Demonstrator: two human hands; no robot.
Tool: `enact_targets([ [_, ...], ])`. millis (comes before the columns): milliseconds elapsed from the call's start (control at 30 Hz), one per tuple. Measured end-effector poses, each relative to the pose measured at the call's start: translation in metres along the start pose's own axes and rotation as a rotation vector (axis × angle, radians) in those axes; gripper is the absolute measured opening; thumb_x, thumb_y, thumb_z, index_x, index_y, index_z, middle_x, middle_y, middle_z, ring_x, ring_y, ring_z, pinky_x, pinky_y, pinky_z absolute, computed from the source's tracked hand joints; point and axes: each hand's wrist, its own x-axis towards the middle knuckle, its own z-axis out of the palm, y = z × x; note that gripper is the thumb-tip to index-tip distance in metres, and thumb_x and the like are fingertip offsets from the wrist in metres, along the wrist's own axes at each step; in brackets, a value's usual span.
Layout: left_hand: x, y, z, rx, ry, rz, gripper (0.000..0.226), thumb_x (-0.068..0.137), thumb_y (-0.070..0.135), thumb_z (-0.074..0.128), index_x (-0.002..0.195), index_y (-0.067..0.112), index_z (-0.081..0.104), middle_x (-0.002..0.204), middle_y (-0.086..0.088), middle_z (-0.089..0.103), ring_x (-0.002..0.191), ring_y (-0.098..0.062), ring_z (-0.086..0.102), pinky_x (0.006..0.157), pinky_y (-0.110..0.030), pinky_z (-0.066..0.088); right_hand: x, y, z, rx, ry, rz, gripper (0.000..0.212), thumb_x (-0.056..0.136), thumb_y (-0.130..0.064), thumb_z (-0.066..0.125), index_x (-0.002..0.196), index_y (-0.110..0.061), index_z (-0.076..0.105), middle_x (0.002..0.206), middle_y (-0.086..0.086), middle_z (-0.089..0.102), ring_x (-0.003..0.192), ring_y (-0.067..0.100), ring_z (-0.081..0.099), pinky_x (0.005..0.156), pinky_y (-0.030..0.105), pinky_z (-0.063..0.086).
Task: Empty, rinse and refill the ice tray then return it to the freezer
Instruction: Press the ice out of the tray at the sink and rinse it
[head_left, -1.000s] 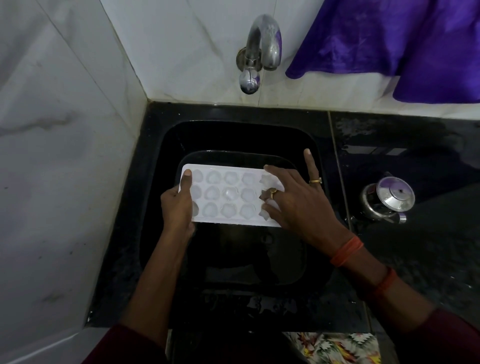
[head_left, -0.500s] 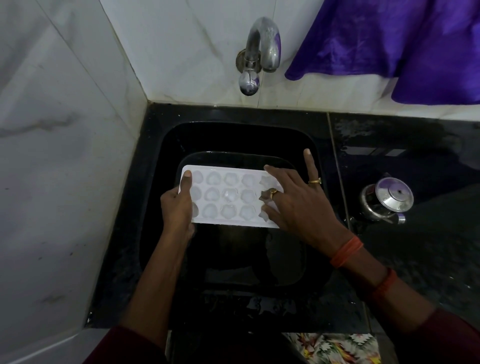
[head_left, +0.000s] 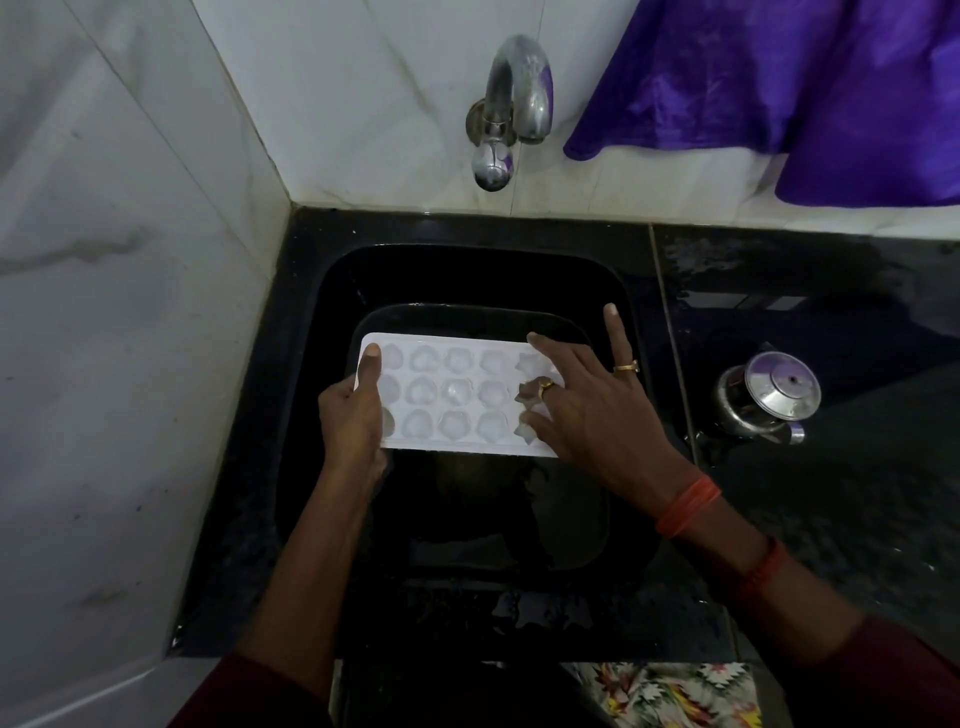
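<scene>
A white ice tray (head_left: 452, 400) with several shaped pockets of ice is held level over the black sink (head_left: 467, 270). My left hand (head_left: 353, 421) grips its left end, thumb lying on top of the rim. My right hand (head_left: 587, 405) rests on the tray's right end with fingers spread and mostly straight, fingertips pressing on the rightmost pockets; the index finger points away past the tray. A dark tub (head_left: 488, 519) sits inside the sink under the tray.
A chrome tap (head_left: 511, 104) juts from the tiled wall above the sink, with no water running. A small steel pot with lid (head_left: 769, 397) stands on the wet black counter at right. Purple cloth (head_left: 779, 88) hangs top right. White tiled wall closes the left side.
</scene>
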Motion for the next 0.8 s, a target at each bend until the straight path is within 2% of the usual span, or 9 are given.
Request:
enact_targets([
  [133,0.000,0.000,0.000,0.012,-0.005,0.003,0.036,0.095,0.044,0.065,0.075,0.014,0.067,0.062,0.010,0.072,0.058,-0.007,0.071,0.049,-0.023,0.055,-0.001,-0.002,-0.003,0.007,-0.010,0.009,0.029,0.081,-0.045,0.073,0.099,-0.023,0.078,0.141,0.008,0.056,0.122,0.023,0.059,0.118,0.065,0.004],
  [367,-0.001,0.001,0.000,0.002,0.012,-0.012,0.036,0.094,0.045,0.066,0.076,0.014,0.066,0.067,0.007,0.071,0.060,-0.009,0.071,0.049,-0.024,0.056,-0.002,-0.003,-0.007,-0.017,-0.075,-0.008,0.025,0.086,-0.044,0.068,0.101,-0.027,0.078,0.143,0.011,0.055,0.124,0.026,0.056,0.118,0.068,0.007],
  [500,-0.002,0.001,-0.001,0.000,0.011,-0.004,0.036,0.094,0.044,0.066,0.075,0.014,0.065,0.062,0.009,0.071,0.056,-0.007,0.070,0.046,-0.023,0.054,-0.001,-0.003,-0.012,0.010,-0.100,0.044,0.029,0.089,-0.047,0.063,0.106,-0.027,0.077,0.143,0.008,0.055,0.125,0.025,0.056,0.119,0.065,0.001],
  [533,-0.002,0.002,-0.002,0.004,0.013,-0.002,0.036,0.094,0.044,0.066,0.075,0.014,0.065,0.065,0.008,0.071,0.060,-0.009,0.071,0.049,-0.025,0.056,-0.001,-0.003,-0.014,0.015,-0.106,0.054,0.031,0.090,-0.048,0.061,0.107,-0.028,0.076,0.143,0.008,0.055,0.125,0.025,0.056,0.119,0.064,-0.001],
  [633,-0.003,0.004,-0.001,0.013,0.015,0.002,0.036,0.094,0.045,0.065,0.076,0.014,0.065,0.081,0.000,0.071,0.078,-0.020,0.071,0.068,-0.035,0.062,-0.001,-0.004,-0.020,0.017,-0.128,0.083,0.035,0.090,-0.054,0.056,0.107,-0.030,0.076,0.142,0.008,0.056,0.125,0.025,0.056,0.120,0.061,-0.007],
  [800,-0.005,0.007,0.000,0.006,0.027,-0.007,0.037,0.094,0.045,0.065,0.076,0.013,0.064,0.082,-0.002,0.069,0.082,-0.024,0.070,0.077,-0.043,0.061,-0.001,-0.003,-0.028,0.035,-0.158,0.135,0.039,0.092,-0.057,0.048,0.108,-0.034,0.074,0.143,0.008,0.056,0.125,0.025,0.056,0.119,0.056,-0.017],
])
